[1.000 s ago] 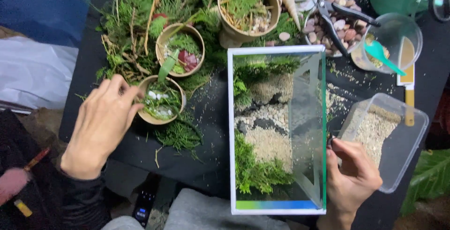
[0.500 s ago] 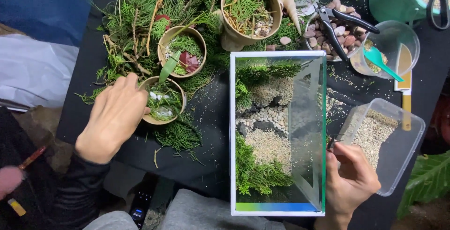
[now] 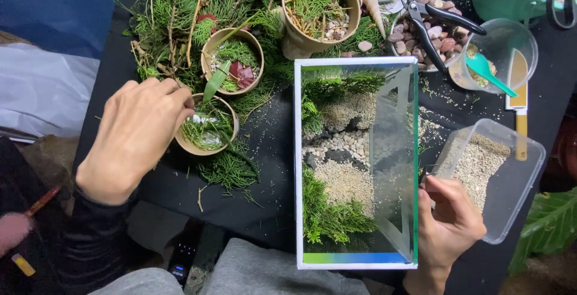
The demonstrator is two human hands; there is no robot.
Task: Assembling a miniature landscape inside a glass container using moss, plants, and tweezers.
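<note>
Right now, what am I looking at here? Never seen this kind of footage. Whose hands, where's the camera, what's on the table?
There is no machine here: the single view comes from a camera worn on a person's head, looking down at their own two bare hands over a black table.

The left hand rests its fingers on the rim of a small pot of green sprigs. The right hand sits beside a glass tank and pinches something small and dark, too small to identify.

Inside the tank lie sand, pale pebbles and green foliage. Around it: two more pots of cuttings, loose evergreen sprigs, a bowl of pebbles with pruning shears across it, a clear cup with a green scoop, and a clear plastic tub of sand.
</note>
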